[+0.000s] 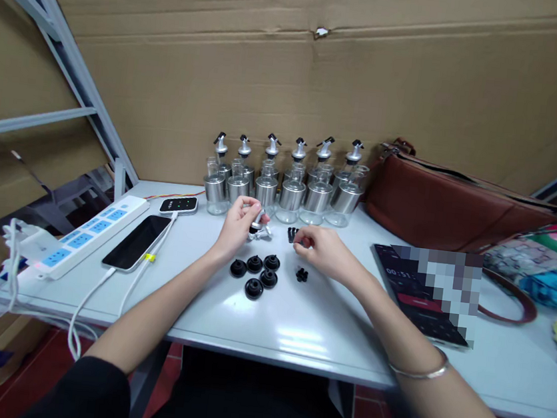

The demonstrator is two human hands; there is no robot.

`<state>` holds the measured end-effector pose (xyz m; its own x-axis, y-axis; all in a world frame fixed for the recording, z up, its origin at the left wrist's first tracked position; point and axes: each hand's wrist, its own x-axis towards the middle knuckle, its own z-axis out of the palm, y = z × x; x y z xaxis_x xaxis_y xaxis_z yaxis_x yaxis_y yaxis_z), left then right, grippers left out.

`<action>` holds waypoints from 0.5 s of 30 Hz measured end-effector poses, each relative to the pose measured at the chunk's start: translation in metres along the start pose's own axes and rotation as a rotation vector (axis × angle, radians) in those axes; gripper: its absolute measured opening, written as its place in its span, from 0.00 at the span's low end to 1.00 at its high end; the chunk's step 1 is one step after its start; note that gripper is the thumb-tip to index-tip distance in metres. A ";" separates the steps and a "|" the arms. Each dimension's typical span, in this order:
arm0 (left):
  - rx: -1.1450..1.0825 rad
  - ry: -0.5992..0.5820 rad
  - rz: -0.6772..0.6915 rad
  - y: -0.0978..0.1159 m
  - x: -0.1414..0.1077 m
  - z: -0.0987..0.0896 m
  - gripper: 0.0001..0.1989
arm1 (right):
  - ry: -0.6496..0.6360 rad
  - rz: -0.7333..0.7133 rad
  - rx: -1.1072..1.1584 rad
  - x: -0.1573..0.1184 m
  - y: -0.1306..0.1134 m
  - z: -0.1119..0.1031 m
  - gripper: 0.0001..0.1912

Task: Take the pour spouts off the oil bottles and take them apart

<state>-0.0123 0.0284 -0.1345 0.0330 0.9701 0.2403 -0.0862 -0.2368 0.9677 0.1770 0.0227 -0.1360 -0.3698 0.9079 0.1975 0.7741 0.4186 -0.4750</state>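
My left hand [243,222] is closed on a silver spout piece [259,217], above more silver spout pieces [264,234] lying on the table. My right hand [315,247] has its fingers curled together beside a small group of black parts [291,235]; what is between the fingertips, if anything, is too small to tell. Several round black stoppers [255,264] lie in front of my left hand. A cluster of small black pieces [302,275] sits just below my right hand. Behind stand glass bottles with metal bands [292,196], the rear row topped with silver pourers [324,148].
On the left of the white table [265,328] are a power strip [89,234], a phone [138,242], cables and a small device [179,205]. To the right lie a tablet-like device [413,285], a brown bag [455,202] and colourful fabric [553,267]. Cardboard stands behind.
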 end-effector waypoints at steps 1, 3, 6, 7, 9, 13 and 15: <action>0.003 0.000 0.003 0.000 0.000 0.000 0.08 | -0.014 0.017 0.008 0.000 -0.001 0.000 0.05; 0.010 0.002 0.009 0.000 0.000 0.000 0.07 | -0.055 0.050 0.038 -0.002 -0.002 0.000 0.06; 0.012 0.009 0.013 -0.001 0.001 -0.001 0.06 | -0.118 0.057 0.049 -0.003 -0.002 0.000 0.06; 0.011 0.009 0.012 -0.001 0.001 -0.001 0.06 | -0.135 0.055 0.044 -0.003 -0.002 0.000 0.05; 0.010 0.007 0.014 -0.002 0.001 -0.001 0.05 | -0.159 0.053 0.036 -0.003 -0.001 0.000 0.05; 0.009 0.005 0.023 -0.002 0.001 -0.001 0.04 | -0.213 0.059 0.019 -0.004 0.002 -0.001 0.08; 0.008 0.007 0.020 -0.002 0.001 -0.002 0.04 | -0.239 0.069 0.009 -0.004 0.004 -0.001 0.09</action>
<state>-0.0136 0.0303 -0.1361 0.0242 0.9656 0.2588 -0.0787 -0.2562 0.9634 0.1820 0.0210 -0.1376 -0.4284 0.9025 -0.0432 0.7972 0.3551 -0.4883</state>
